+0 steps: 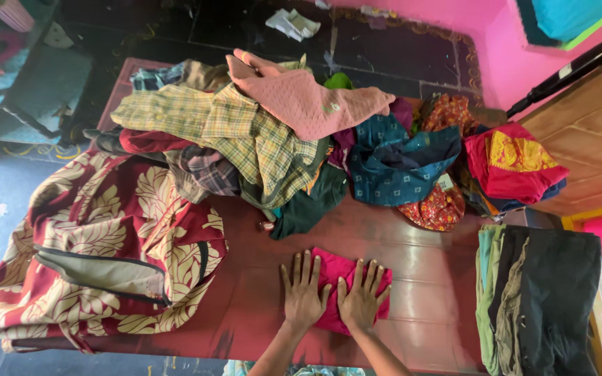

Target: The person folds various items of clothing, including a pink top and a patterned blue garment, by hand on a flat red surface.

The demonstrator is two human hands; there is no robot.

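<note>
Spread fingers of the left hand and the right hand lay flat, gripping nothing, pressing a folded pink cloth on the red surface, near a heap of clothes and a leaf-patterned bag.

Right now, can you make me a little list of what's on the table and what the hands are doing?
surface: dark red table
left hand: flat, fingers spread, pressing on the pink cloth
right hand: flat on the same pink cloth, beside the left
behind the hands: heap of mixed clothes, with a salmon pink top uppermost
left side: red bag with cream leaf print, zip partly open
right side: folded stack of dark and green clothes
far right: red and yellow cloth
</note>
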